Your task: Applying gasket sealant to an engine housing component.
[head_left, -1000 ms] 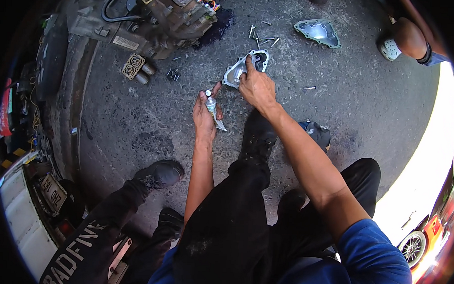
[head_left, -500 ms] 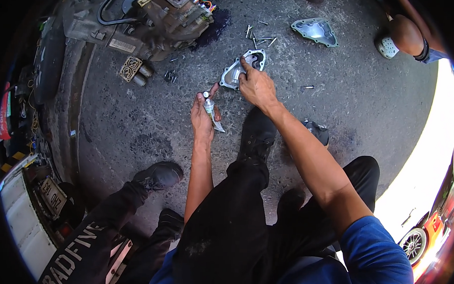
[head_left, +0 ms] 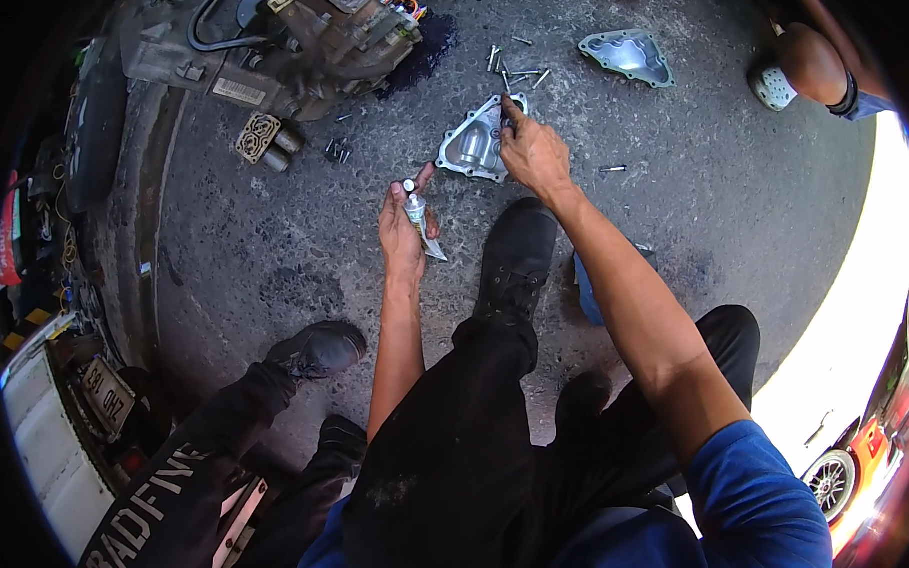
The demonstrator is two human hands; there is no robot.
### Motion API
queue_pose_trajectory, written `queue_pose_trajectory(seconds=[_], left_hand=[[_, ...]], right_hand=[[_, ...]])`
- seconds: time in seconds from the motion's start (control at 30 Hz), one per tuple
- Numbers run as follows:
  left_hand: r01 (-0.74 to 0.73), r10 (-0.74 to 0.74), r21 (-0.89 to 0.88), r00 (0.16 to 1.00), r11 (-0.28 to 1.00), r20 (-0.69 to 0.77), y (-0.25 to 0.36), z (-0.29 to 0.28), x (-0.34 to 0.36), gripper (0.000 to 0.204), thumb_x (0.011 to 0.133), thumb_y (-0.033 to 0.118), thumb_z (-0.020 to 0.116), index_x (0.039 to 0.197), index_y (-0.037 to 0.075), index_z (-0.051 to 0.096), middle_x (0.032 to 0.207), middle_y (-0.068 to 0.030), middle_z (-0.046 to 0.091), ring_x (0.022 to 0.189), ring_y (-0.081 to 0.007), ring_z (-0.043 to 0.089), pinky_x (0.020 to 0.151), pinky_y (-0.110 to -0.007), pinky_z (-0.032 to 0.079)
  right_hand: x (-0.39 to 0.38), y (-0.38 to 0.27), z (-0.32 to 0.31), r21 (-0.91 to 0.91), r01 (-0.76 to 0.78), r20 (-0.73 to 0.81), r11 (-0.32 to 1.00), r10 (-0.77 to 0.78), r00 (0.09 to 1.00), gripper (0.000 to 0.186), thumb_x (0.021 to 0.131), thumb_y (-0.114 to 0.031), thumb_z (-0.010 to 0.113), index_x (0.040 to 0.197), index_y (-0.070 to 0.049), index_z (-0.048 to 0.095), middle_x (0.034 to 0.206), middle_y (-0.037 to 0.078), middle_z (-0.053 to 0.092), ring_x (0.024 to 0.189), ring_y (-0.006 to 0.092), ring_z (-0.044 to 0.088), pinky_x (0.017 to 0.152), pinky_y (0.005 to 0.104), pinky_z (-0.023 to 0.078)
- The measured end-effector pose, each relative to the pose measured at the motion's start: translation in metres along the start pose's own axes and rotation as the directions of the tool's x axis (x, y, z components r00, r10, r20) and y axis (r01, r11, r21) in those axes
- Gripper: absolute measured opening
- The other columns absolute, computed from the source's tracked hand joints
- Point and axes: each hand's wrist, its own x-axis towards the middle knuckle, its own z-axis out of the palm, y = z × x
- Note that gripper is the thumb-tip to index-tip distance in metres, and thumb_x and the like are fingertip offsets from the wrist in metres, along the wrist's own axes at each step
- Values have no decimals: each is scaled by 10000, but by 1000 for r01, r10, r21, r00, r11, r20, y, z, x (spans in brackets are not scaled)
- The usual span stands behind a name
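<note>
A silver metal cover (head_left: 471,149) with bolt holes round its rim lies hollow side up on the ground in front of my boot. My right hand (head_left: 537,159) reaches over its right side. Its index finger is stretched out, the tip on the cover's far rim; the other fingers are curled, and I see nothing held. Left of the cover, my left hand (head_left: 403,232) is closed around a small squeeze tube (head_left: 417,215), with a white cap (head_left: 409,185) by its fingers. The index fingertip of that hand is at the cover's near left corner.
Loose bolts (head_left: 522,74) lie beyond the cover, and a second metal cover (head_left: 631,58) farther right. A large greasy gearbox-like assembly (head_left: 302,58) stands at the far left, near a part with two cylinders (head_left: 264,140). Another person's legs (head_left: 200,415) are at my left.
My right index finger has moved along the cover's rim to its far corner. The cover has turned slightly and shifted a little toward me. My left hand has barely moved.
</note>
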Motion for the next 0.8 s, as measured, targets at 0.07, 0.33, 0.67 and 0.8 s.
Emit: queue_pose_trajectory(seconds=[0.07, 0.33, 0.67, 0.8], left_hand=[[-2, 2, -1, 1000, 1000, -5, 1, -2, 0, 379, 1080, 406, 406, 1090, 41, 508, 1337, -209, 617, 486, -95, 488, 466, -251, 443], [1, -1, 24, 1000, 1000, -6, 2, -5, 0, 422, 1077, 420, 403, 1115, 11, 499, 1341, -192, 620, 479, -101, 488, 465, -254, 447], [-2, 2, 33, 1000, 999, 1, 1, -7, -1, 423, 1078, 422, 398, 1120, 10, 490, 1331, -183, 629, 486, -98, 487, 472, -250, 448], [-4, 4, 7, 1000, 1000, 10, 0, -4, 1, 399, 1079, 411, 402, 1109, 21, 483, 1331, -188, 627, 488, -96, 481, 473, -248, 444]], right_hand=[[3, 2, -5, -31, -18, -11, 999, 18, 1000, 577, 912, -290, 472, 1474, -156, 480, 1056, 275, 695, 992, 449, 668, 923, 524, 508], [12, 17, -4, -3, -64, -25, 998, 64, 998, 565, 907, -296, 477, 1460, -182, 505, 1064, 286, 686, 1019, 451, 660, 948, 519, 496], [17, 31, -8, 881, -254, 222, 399, 125, 967, 473, 1007, -113, 366, 1459, -88, 501, 710, -43, 454, 551, 54, 334, 479, 221, 273], [22, 40, -9, 911, -330, 295, 248, 168, 941, 491, 1014, -131, 364, 1496, -108, 452, 742, -36, 447, 550, 52, 302, 476, 218, 241]])
